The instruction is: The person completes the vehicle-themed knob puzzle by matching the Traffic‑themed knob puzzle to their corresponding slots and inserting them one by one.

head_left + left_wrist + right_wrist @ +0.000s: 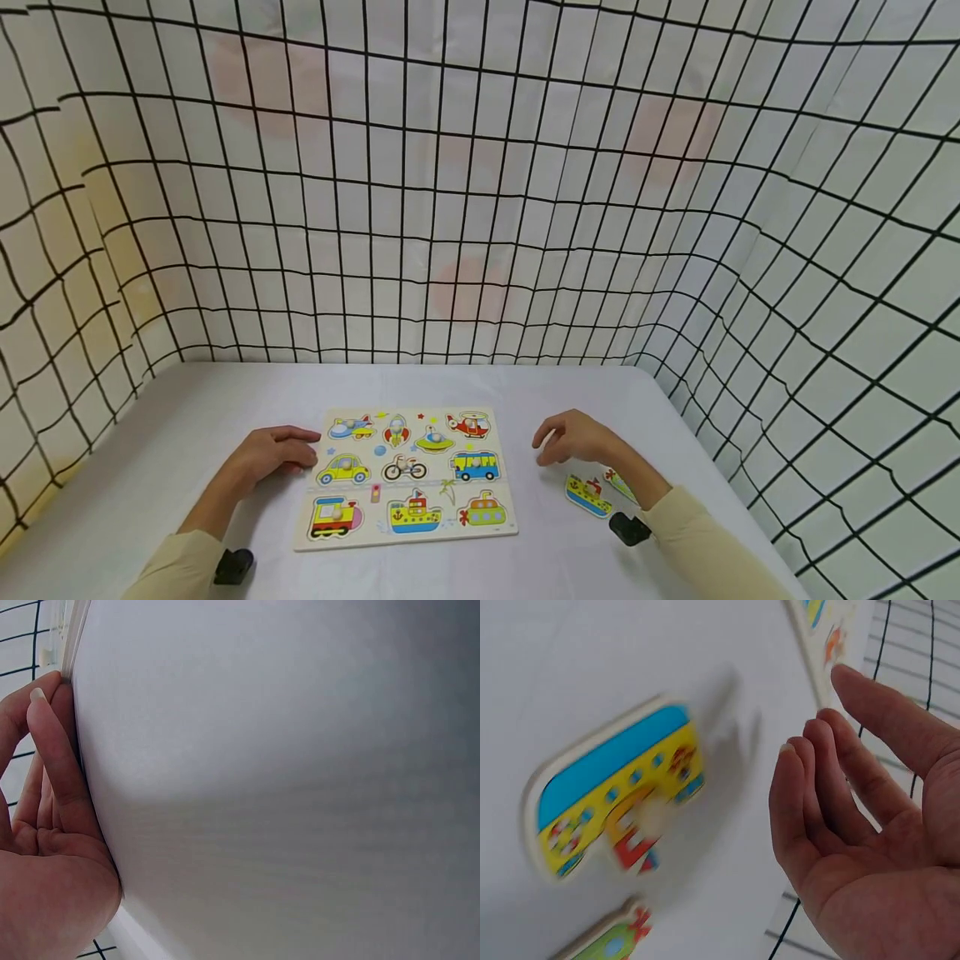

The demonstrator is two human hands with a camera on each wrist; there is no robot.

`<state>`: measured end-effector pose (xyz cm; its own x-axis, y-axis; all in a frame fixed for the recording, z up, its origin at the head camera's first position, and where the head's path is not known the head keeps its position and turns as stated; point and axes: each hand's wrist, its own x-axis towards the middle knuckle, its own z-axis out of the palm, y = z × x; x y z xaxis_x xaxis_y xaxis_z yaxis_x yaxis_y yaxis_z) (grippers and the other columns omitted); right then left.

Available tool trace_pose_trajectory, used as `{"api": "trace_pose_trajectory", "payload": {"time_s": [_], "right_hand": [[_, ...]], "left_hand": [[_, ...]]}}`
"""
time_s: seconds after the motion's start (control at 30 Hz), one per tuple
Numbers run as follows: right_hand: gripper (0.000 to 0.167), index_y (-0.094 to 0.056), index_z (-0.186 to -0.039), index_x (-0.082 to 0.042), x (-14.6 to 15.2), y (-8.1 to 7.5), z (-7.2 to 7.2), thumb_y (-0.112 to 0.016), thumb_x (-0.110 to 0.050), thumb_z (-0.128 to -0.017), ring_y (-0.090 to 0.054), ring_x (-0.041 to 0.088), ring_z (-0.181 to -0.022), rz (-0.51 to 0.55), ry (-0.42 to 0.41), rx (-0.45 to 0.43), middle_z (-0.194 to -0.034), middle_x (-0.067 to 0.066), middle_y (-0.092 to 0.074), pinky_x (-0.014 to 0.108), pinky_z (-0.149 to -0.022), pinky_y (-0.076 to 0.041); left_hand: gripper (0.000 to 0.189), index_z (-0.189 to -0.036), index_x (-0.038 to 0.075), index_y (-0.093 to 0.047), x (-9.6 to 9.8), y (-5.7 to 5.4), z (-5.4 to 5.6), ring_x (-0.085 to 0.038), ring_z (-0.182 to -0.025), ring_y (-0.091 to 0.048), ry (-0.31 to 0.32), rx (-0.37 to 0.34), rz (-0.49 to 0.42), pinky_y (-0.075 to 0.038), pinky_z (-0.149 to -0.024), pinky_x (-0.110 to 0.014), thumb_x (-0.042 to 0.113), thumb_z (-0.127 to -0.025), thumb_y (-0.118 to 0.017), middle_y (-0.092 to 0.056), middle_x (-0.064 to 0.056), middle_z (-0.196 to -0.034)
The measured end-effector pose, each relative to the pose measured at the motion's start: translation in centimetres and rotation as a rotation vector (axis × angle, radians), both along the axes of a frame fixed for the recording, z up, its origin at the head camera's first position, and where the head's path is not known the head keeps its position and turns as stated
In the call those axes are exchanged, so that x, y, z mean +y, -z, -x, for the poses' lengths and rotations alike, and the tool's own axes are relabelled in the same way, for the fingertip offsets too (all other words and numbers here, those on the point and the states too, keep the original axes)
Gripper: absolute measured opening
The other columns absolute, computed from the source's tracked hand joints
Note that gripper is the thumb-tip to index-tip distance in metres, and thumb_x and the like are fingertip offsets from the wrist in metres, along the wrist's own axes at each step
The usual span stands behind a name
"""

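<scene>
A wooden vehicle puzzle board (375, 533) lies flat on the white table. My left hand (270, 454) rests on the table at the board's left edge, fingertips against or just beside it and relaxed. Right of the board, my right hand (577, 437) hovers over the table with loosely bent fingers, holding nothing. Below it lies a loose ship piece (587, 497), blue and yellow with a knob, blurred in the right wrist view. Beside that is a green submarine piece (617, 479), partly hidden by the right forearm. Ship and submarine pictures also show on the board's bottom row.
Other vehicles on the board include a bus (476, 467), a car (343, 470) and a train (335, 517), several with knobs. Black netting (465, 217) over pale cloth surrounds the table's back and sides. Dark wrist devices (628, 529) sit by both sleeves.
</scene>
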<state>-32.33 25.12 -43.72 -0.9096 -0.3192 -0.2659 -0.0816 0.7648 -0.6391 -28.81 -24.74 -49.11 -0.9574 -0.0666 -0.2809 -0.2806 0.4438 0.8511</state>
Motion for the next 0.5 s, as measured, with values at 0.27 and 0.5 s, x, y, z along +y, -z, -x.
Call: {"api": "trace_pose_trajectory", "payload": {"time_s": [0.27, 0.5], "right_hand": [[0.019, -0.074, -0.100, -0.009, 4.3, 0.9, -0.6, -0.081, -0.016, -0.083, -0.064, 0.018, -0.079, 0.023, -0.010, -0.054, -0.087, 0.001, -0.072, 0.035, -0.076, -0.055], [0.016, -0.074, -0.095, -0.008, 6.7, 1.4, -0.9, -0.079, -0.012, -0.081, -0.060, 0.020, -0.073, 0.034, 0.009, -0.117, -0.082, 0.003, -0.071, 0.034, -0.068, -0.050]], "left_hand": [[0.048, -0.129, 0.002, -0.067, 0.0, 0.0, 0.0, -0.019, -0.079, -0.061, 0.001, -0.003, 0.010, -0.045, -0.072, -0.030, 0.020, -0.086, -0.076, -0.074, -0.009, -0.104], [0.048, -0.130, 0.002, -0.067, 0.0, 0.0, 0.0, -0.019, -0.079, -0.061, -0.003, -0.006, 0.004, -0.045, -0.072, -0.030, 0.020, -0.086, -0.076, -0.074, -0.009, -0.104]]}}
